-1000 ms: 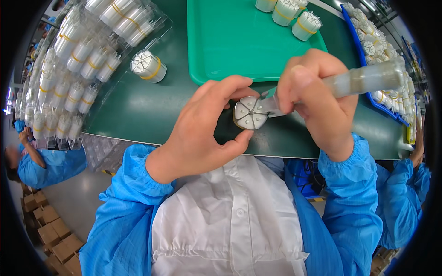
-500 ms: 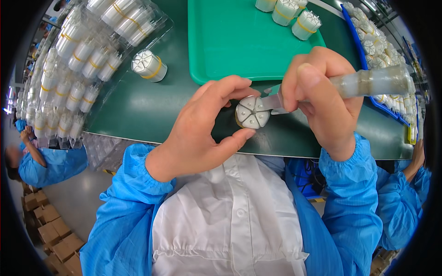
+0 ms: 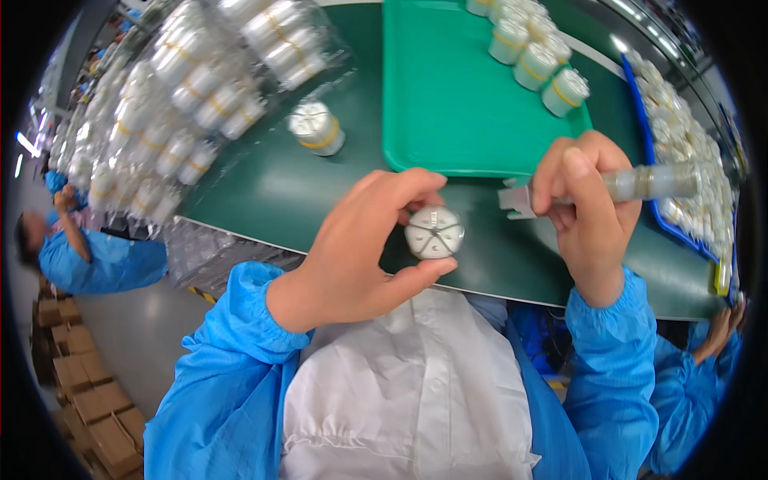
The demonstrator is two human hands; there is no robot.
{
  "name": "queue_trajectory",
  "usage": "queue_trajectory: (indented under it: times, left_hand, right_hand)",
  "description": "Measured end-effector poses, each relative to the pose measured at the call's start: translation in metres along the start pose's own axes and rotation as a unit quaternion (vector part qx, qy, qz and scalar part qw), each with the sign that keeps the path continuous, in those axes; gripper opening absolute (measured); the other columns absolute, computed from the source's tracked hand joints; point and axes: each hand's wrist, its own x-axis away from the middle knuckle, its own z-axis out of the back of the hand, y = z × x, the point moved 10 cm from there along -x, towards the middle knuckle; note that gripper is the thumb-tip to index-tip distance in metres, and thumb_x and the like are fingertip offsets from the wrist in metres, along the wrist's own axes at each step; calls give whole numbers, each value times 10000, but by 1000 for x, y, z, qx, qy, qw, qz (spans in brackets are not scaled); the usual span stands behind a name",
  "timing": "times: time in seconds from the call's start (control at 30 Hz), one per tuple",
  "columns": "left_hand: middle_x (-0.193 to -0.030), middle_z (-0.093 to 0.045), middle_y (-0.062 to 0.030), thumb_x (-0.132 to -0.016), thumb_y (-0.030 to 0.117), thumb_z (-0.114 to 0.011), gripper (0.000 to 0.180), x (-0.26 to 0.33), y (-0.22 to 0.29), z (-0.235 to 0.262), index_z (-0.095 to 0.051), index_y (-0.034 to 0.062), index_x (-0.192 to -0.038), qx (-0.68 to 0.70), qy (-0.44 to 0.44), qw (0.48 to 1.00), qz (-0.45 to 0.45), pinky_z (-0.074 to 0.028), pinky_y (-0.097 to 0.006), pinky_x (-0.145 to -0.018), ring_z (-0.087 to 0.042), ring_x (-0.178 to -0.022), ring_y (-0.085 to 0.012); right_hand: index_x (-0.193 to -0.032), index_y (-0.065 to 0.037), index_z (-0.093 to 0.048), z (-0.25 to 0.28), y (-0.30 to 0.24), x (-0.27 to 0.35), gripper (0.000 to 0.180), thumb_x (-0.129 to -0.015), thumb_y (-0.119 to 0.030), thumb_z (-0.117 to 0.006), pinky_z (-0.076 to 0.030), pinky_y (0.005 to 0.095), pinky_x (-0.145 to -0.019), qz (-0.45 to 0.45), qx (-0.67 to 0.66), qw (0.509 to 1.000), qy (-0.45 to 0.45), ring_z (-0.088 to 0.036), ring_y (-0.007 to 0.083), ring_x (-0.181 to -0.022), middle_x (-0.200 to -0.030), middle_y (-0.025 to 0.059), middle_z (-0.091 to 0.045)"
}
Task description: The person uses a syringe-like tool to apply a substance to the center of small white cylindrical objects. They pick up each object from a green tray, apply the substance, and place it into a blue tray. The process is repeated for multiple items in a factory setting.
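My left hand (image 3: 360,248) curls its thumb and fingers around a round white bundle (image 3: 434,233) that stands on the green tabletop. The bundle's top is split into several wedge-shaped segments with small raised marks. To the right, my right hand (image 3: 588,204) grips a tool with a notched metal blade (image 3: 518,198) and a thick handle wrapped in clear tape. A gap separates the blade from the bundle. Another white bundle with a yellow band (image 3: 317,128) stands by itself beyond my left hand.
A green tray (image 3: 432,152) lies ahead, several banded bundles along its right side. Clear plastic packs of bundles (image 3: 200,88) are piled at left. At right is a blue bin (image 3: 680,228) of white pieces. Co-workers in blue sit on both sides; cardboard boxes (image 3: 84,372) stand on the floor.
My right hand has drawn the metal blade away from the bundle, to the right. The left hand still holds the bundle, whose top now looks turned. The whole view has shifted.
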Motion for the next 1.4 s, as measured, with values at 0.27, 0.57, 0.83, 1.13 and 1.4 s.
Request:
queue_trajectory:
  times: [0.27,0.57,0.83,1.13,1.4]
  left_hand:
    - [-1017,-587,-130,-761,92,-808,741,22,-30,102,-456,28,-1409,-310,123,932,141,-507,-351,-806,-606,-875,-251]
    - [-999,-536,-177,-885,249,-732,468,-22,-38,90,-555,12,-1246,-400,11,912,87,-534,-443,-758,-619,-896,-369]
    - [-1073,-624,-126,-939,288,-704,409,-29,3,214,-601,59,-1262,-364,142,919,56,-528,-362,-805,-629,-912,-225]
    - [-1102,-649,-209,-929,405,-636,478,-76,-108,444,-633,65,-1265,-694,79,680,224,-537,-470,-885,-653,-1045,-373]
    - [-1192,-651,-212,-993,389,-540,412,-98,-177,415,-655,70,-1228,-693,-108,668,250,-502,-508,-953,-616,-1105,-420]
  right_hand:
    - [-730,-43,-497,-30,8,8,268,-977,-64,-600,-434,280,-551,29,118,990,-78,-528,113,-594,-670,58,-603]
    - [-733,-41,-514,-19,22,5,264,-989,-59,-577,-427,280,-569,13,166,985,-49,-525,115,-609,-677,63,-609]
    - [-717,-37,-512,-21,25,7,267,-968,-69,-596,-434,297,-531,29,222,973,-62,-543,137,-569,-649,75,-611]
    - [-703,-38,-515,-26,19,7,227,-907,-29,-613,-443,334,-524,54,276,956,-81,-577,193,-553,-644,86,-622]
    - [-706,-36,-522,-19,21,6,216,-898,-10,-619,-453,336,-530,50,283,955,-73,-586,201,-553,-650,94,-629]
